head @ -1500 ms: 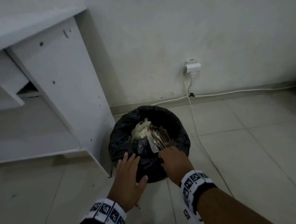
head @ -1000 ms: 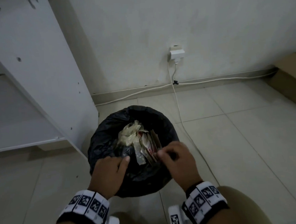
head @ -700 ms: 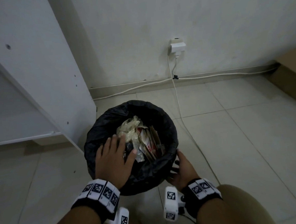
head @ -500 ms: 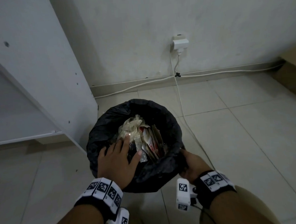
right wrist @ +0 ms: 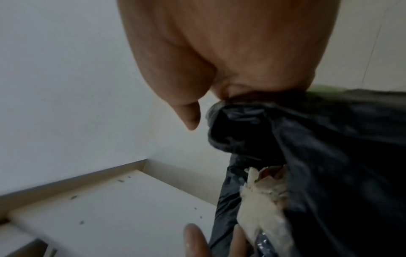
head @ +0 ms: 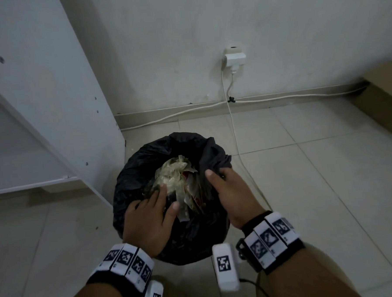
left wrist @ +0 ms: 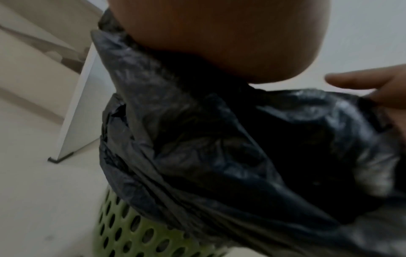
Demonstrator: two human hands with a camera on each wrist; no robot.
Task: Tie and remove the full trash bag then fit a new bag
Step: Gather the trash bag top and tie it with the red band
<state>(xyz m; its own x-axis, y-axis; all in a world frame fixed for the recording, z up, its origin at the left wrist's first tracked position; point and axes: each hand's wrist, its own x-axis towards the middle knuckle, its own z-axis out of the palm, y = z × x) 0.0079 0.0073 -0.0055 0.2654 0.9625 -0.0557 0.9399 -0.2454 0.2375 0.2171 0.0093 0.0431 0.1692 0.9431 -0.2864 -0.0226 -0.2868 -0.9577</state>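
A black trash bag (head: pixel 146 164) lines a green perforated bin (left wrist: pixel 136 233) on the tiled floor. Crumpled paper and plastic trash (head: pixel 173 174) fills it to the top. My left hand (head: pixel 148 216) lies flat on the bag's near-left rim, with straight fingers reaching onto the trash. My right hand (head: pixel 229 192) grips the bag's right edge, which stands up in a bunched fold off the bin's rim. In the right wrist view the bag's edge (right wrist: pixel 329 156) is gathered under my fingers, with the thumb free beside it.
A white cabinet panel (head: pixel 51 87) stands just left of the bin. A wall socket with a plug (head: pixel 234 59) is behind, and its white cable (head: pixel 235 128) runs down over the floor past the bin's right side. A cardboard box (head: pixel 383 97) sits far right.
My right hand has come up from the bin's outer near-right side to the right rim and has lifted the bag's edge there. My left hand has stayed on the near-left rim.
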